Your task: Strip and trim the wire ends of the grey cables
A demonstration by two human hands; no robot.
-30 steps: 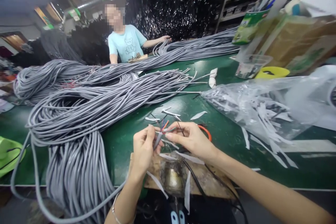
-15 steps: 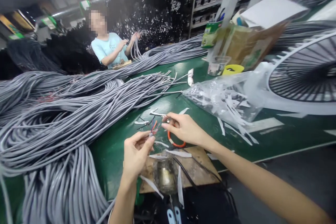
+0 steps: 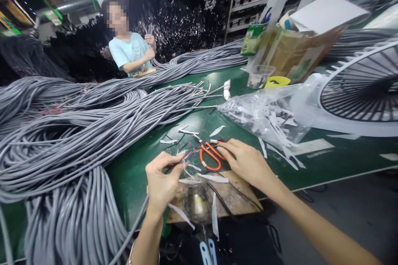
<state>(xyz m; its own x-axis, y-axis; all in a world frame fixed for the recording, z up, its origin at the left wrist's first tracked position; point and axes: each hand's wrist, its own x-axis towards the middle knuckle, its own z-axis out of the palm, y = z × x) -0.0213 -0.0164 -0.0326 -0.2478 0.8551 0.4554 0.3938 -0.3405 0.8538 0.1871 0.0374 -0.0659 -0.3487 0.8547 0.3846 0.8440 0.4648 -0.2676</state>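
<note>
I am holding the left hand (image 3: 161, 180) up over the near edge of the green table (image 3: 143, 174), thumb and forefinger pinching the stripped end of one grey cable (image 3: 137, 219) — its coloured inner wires (image 3: 189, 154) are fanning out just beyond the fingertips, toward the right hand. The cable's sheath is running down from under that hand and off the table edge. I am reaching the right hand (image 3: 248, 163) forward with its fingers curled onto the orange-handled scissors (image 3: 209, 156), which are lying on the table between the two hands; whether the fingers are already gripping the handles or only touching them I cannot tell. Judging progress: the sheath on this one end is already off and the cores are exposed, while the trimming or further stripping is not yet done. To the left of the left hand a very large cable pile (image 3: 77, 132) is lying — how much of it is finished I cannot tell. White offcut strips (image 3: 217, 130) are scattered beyond both hands, and more are filling the clear plastic bag (image 3: 267, 112) beyond the right hand. A wooden block (image 3: 242, 198) is sitting directly under the hands. Across the table a co-worker (image 3: 132, 49) is handling cables. Writing: a green packet (image 3: 253, 39) far beyond the right hand is carrying print — too small to read.
</note>
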